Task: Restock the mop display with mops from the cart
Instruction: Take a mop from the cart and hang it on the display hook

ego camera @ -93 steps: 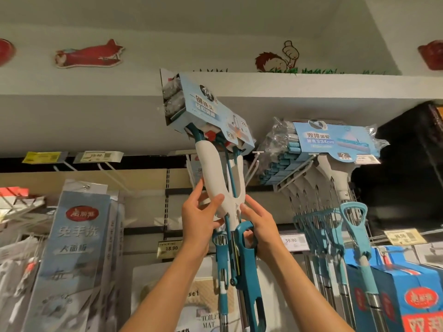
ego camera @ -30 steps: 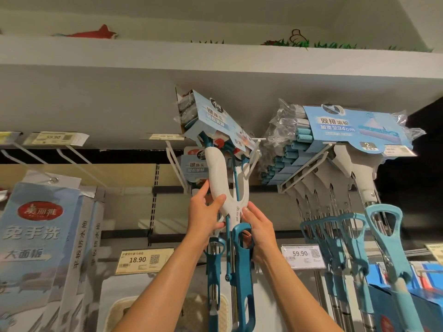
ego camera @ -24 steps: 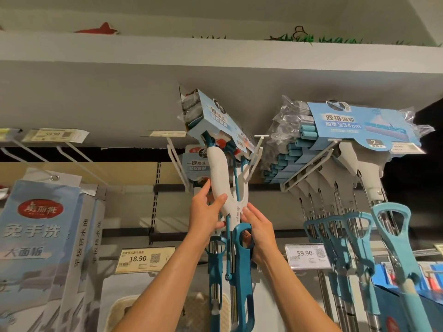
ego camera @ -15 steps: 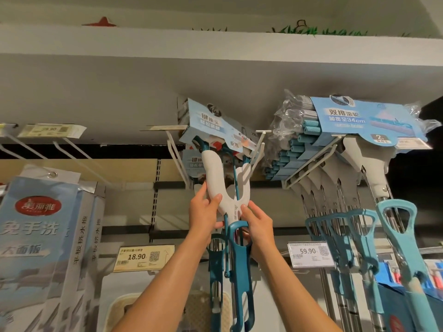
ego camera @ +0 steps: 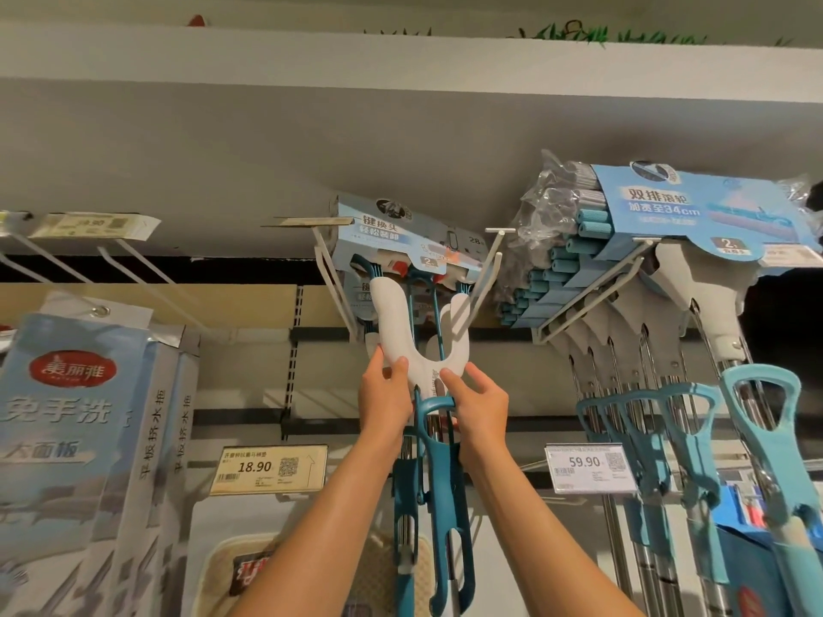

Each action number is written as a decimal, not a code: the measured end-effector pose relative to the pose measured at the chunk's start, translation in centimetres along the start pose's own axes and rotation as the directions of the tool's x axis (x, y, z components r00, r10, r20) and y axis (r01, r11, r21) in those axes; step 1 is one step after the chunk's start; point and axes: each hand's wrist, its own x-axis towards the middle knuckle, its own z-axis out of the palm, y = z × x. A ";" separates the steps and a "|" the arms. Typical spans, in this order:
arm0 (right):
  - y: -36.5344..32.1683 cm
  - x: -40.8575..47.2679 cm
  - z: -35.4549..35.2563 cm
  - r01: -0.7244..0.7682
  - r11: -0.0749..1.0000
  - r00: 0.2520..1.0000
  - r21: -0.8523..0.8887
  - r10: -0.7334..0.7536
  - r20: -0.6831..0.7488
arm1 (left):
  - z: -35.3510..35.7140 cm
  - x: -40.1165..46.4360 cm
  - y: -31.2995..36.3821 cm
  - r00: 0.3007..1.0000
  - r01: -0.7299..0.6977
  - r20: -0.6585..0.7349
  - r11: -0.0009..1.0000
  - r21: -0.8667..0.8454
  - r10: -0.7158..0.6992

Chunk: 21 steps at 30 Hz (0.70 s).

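Note:
A sponge mop [ego camera: 414, 331] with a white U-shaped yoke, a teal lever and a blue card sleeve over its head hangs between two white display prongs [ego camera: 483, 278] under the shelf. My left hand [ego camera: 385, 391] grips the left side of the yoke at its base. My right hand [ego camera: 478, 405] holds the right side, where the teal lever's loop starts. Another mop of the same kind hangs just behind it, mostly hidden.
Several wider mops [ego camera: 668, 305] with light-blue levers hang close on the right. Tall flat-mop packs [ego camera: 89, 438] stand at the left beside bare hooks [ego camera: 133, 269]. Price tags [ego camera: 267, 469] sit on the rail below. A grey shelf underside [ego camera: 401, 149] lies right above.
The mop head has swung from a steep tilt to nearly level and slid back between the prongs. Both hands kept their hold and moved up and inward with it.

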 end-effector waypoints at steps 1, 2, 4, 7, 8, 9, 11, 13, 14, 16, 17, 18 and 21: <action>0.0 0.1 0.1 0.004 1.000 1.000 0.001 -0.004 -0.005 | 0.1 -0.3 -0.3 1.000 -0.014 0.000 1.000 -0.001 0.014; -0.1 0.1 0.2 0.012 1.000 1.000 -0.007 -0.012 -0.011 | 0.2 -0.7 -0.5 1.000 -0.015 0.001 1.000 -0.016 0.015; -0.3 0.0 0.4 0.029 0.999 0.999 -0.033 -0.030 -0.026 | 0.3 -1.3 -1.1 1.000 0.014 0.009 0.998 -0.063 -0.013; 0.1 0.1 0.6 0.060 0.997 0.997 -0.053 -0.063 -0.045 | 0.4 -1.9 -1.9 0.999 0.019 0.030 0.996 -0.086 -0.016; 0.2 0.0 0.8 0.062 0.997 0.996 -0.053 -0.065 -0.053 | 0.4 -2.1 -2.3 0.999 0.007 0.033 0.997 -0.070 -0.005; 0.4 0.0 0.9 0.063 0.996 0.996 -0.058 -0.066 -0.053 | 0.4 -2.1 -2.5 1.000 -0.004 0.028 0.999 -0.052 0.005; 0.6 -0.2 1.1 0.058 0.996 0.997 -0.073 -0.061 -0.040 | 0.3 -2.0 -2.9 1.000 -0.016 0.005 0.999 -0.042 0.016; 0.8 -0.5 1.0 0.058 0.996 0.998 -0.063 -0.059 -0.012 | 0.2 -1.6 -3.1 1.000 -0.016 -0.004 0.999 -0.052 0.016; 0.9 -0.7 0.9 0.057 0.997 0.998 -0.045 -0.057 0.008 | 0.1 -1.4 -3.2 1.000 -0.008 -0.007 0.998 -0.055 0.008; 1.4 -1.1 0.6 0.038 0.999 0.997 0.008 -0.039 0.060 | 0.0 -1.1 -3.3 1.000 0.018 -0.019 0.997 -0.077 -0.019; 1.7 -1.3 0.4 0.035 0.999 0.994 0.022 -0.037 0.099 | 0.0 -1.0 -3.3 0.999 0.036 -0.025 0.995 -0.098 -0.039; 2.0 -1.4 0.3 0.036 0.999 0.990 0.031 -0.039 0.138 | -0.1 -0.8 -3.4 0.998 0.057 -0.030 0.991 -0.120 -0.061; 2.8 -1.2 0.0 0.045 0.999 0.970 0.019 -0.048 0.237 | -0.3 -0.3 -3.9 0.992 0.099 -0.066 0.985 -0.144 -0.110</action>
